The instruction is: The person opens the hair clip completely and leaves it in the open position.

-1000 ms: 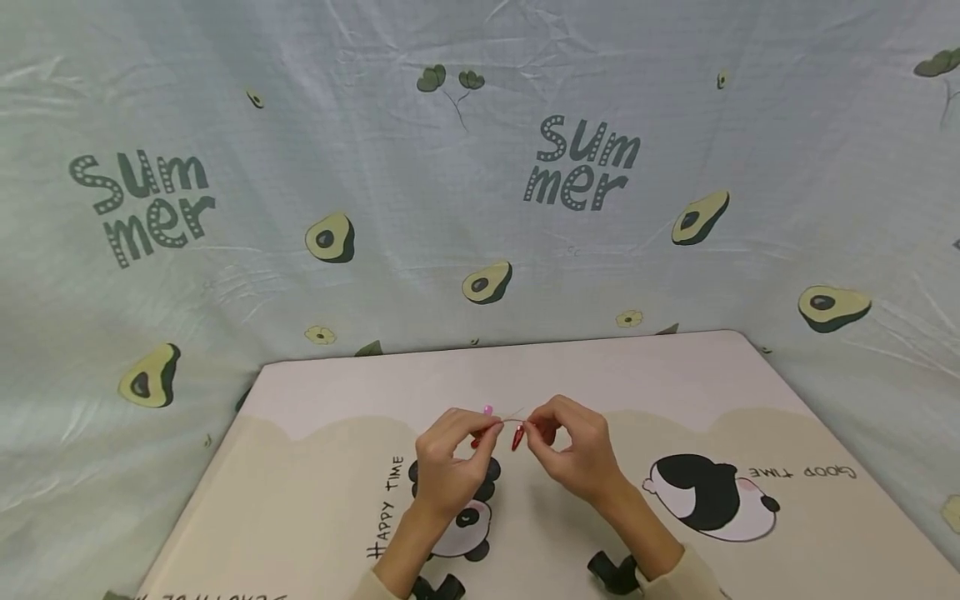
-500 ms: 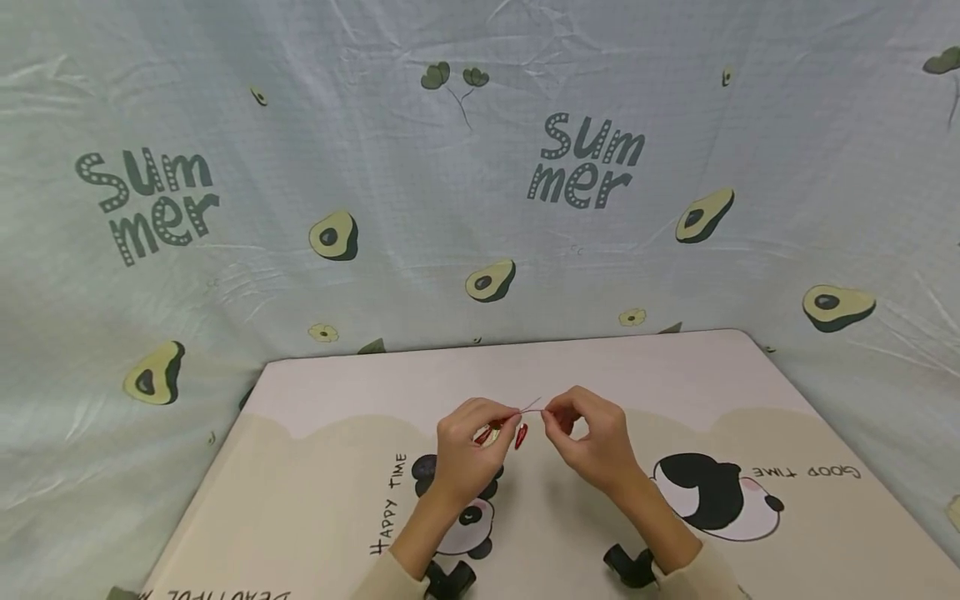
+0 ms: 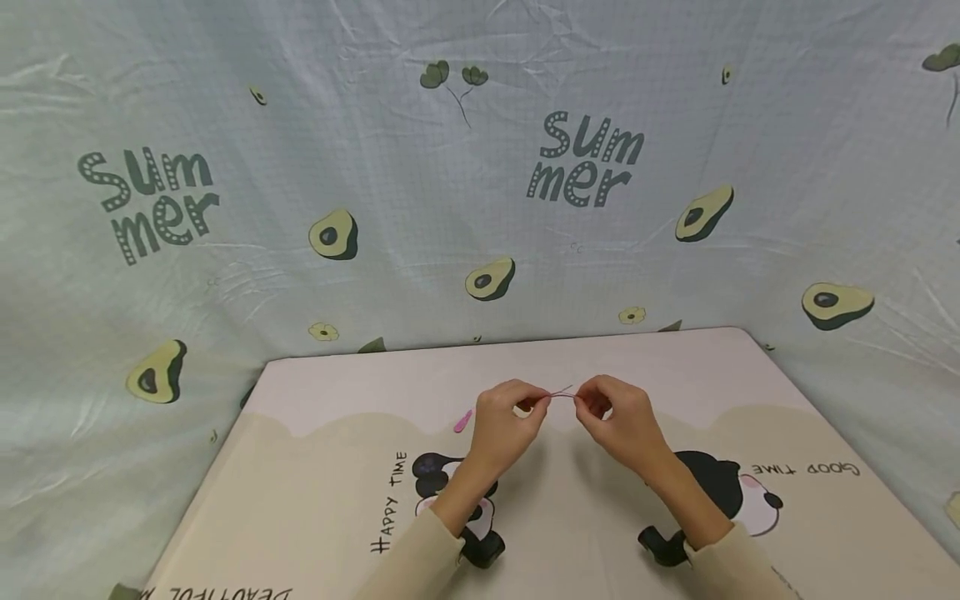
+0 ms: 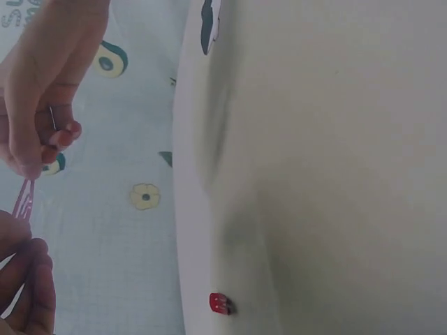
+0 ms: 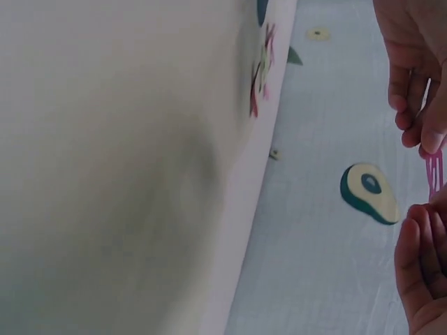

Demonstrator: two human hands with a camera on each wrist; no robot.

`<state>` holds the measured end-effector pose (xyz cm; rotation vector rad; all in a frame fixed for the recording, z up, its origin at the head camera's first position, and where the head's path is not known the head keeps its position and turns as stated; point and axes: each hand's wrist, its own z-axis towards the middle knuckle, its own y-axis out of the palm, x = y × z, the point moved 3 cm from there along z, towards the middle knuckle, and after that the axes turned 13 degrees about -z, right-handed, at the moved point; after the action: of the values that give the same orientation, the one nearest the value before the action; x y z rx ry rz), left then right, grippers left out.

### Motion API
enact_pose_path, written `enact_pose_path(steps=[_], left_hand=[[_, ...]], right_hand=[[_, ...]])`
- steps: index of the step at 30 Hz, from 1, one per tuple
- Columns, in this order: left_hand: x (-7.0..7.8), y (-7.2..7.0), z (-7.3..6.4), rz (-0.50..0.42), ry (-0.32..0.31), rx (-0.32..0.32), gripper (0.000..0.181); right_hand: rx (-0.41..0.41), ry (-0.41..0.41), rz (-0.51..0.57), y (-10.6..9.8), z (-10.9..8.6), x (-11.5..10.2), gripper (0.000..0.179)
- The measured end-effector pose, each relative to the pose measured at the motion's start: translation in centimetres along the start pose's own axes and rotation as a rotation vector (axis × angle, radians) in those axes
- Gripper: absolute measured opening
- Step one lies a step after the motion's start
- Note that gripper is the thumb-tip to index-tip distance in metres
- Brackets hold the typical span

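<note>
A pink snap hair clip [image 3: 562, 395] is stretched between my two hands above the table. My left hand [image 3: 504, 421] pinches one end between thumb and fingers, and my right hand [image 3: 619, 417] pinches the other. A thin arm of the hair clip slants up away from its body in the head view. Seen from the left wrist, the slotted pink hair clip [image 4: 25, 199] spans the gap from the lower left hand [image 4: 28, 286] to the upper right hand [image 4: 42, 105]. In the right wrist view, pink strips of the same hair clip [image 5: 434, 173] show between the fingertips.
A pink clip [image 3: 462, 421] lies on the panda-printed table [image 3: 360, 383], left of my left hand. Several colored clips [image 5: 260, 73] lie near the table's far edge, partly behind the left hand in the head view. A curtain [image 3: 420, 167] hangs behind the table.
Both hands have shifted right and slightly up in the head view, carrying the hair clip between them. The pink clip on the table now shows, while the red ones are hidden behind the left hand.
</note>
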<state>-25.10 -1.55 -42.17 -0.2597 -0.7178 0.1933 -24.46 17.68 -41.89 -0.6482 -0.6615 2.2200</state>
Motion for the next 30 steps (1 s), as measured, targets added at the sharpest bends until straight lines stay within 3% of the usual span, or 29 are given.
enact_pose_path(steps=[8,13,18,25,30], left_hand=[[-1.7,2.7,1.0,0.038,-0.107,-0.084,0.005],[-3.3,4.5,1.0,0.089,-0.2,-0.194,0.006],[-4.6,5.9,1.1,0.166,-0.236,-0.294,0.009],[-5.7,6.9,1.1,0.211,-0.296,-0.336,0.011],[-6.2,7.7,1.0,0.229,-0.312,-0.344,0.011]], right_hand=[[-0.171,0.105,-0.11,0.2,0.0,2.5,0.014],[-0.309,0.185,-0.14,0.8,-0.3,4.0,0.009],[-0.386,0.228,-0.14,1.6,-0.5,5.5,0.007],[-0.523,0.321,-0.152,3.2,-0.9,6.9,0.004],[-0.558,0.358,-0.167,3.6,-1.1,7.4,0.006]])
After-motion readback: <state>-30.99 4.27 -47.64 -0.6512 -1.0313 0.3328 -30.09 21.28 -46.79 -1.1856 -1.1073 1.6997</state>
